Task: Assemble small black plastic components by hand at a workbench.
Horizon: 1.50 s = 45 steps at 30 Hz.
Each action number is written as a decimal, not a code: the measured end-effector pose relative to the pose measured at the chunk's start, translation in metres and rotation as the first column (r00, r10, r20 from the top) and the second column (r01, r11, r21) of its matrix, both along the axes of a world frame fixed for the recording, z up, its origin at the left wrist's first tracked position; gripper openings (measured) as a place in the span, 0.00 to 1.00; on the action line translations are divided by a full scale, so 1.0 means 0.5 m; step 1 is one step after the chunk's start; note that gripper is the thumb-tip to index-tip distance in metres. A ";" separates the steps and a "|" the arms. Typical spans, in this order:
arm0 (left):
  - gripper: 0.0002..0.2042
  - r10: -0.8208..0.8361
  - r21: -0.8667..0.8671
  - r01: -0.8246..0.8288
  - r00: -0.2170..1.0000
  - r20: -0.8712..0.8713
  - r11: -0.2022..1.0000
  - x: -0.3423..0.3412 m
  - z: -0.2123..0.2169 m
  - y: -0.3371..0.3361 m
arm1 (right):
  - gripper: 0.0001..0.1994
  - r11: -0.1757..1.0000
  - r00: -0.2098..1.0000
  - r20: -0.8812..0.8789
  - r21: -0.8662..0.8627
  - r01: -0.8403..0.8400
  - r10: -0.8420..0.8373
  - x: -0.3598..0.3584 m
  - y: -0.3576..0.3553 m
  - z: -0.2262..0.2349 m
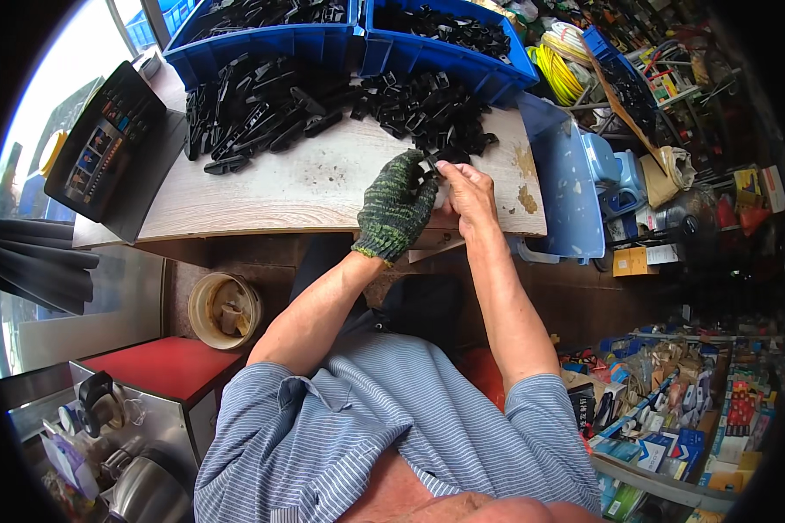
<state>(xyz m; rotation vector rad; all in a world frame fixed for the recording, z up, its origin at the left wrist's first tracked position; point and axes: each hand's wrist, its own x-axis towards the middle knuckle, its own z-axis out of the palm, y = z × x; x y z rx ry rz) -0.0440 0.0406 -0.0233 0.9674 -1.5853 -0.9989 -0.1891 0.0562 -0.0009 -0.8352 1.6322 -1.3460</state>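
Near the table's front edge my two hands meet over a small black plastic part (429, 164). My left hand (395, 205), in a dark green knitted glove, is closed around it. My bare right hand (472, 199) pinches at its right end with thumb and forefinger; the fingers cover much of the part, so its exact kind is hidden. Just beyond lies a heap of short black plastic pieces (432, 109). Further left is a heap of longer, slim black plastic pieces (257, 109). Both heaps rest on the pale wood-grain table (279, 196).
Two blue bins (266, 37) (449, 65) full of black parts line the table's back. A screen device (105, 148) stands at the left edge. Against the right edge is a blue plastic tub (567, 187). A white bucket (196, 307) sits on the floor; crowded shelves (672, 410) stand right.
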 end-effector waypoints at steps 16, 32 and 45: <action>0.11 -0.086 -0.152 0.138 0.949 0.304 0.979 0.017 0.008 -0.029 | 0.13 0.992 1.000 -0.003 -0.123 -0.026 0.026 0.045 0.008 -0.018; 0.12 -0.004 -0.325 0.048 0.991 0.134 0.944 0.046 0.006 -0.046 | 0.13 0.992 0.997 0.013 -0.098 -0.079 0.081 0.048 0.009 0.004; 0.17 -0.002 -0.302 0.089 0.960 0.279 0.949 0.105 0.025 -0.007 | 0.15 0.991 0.982 0.175 -0.103 0.084 -0.065 0.073 0.006 -0.025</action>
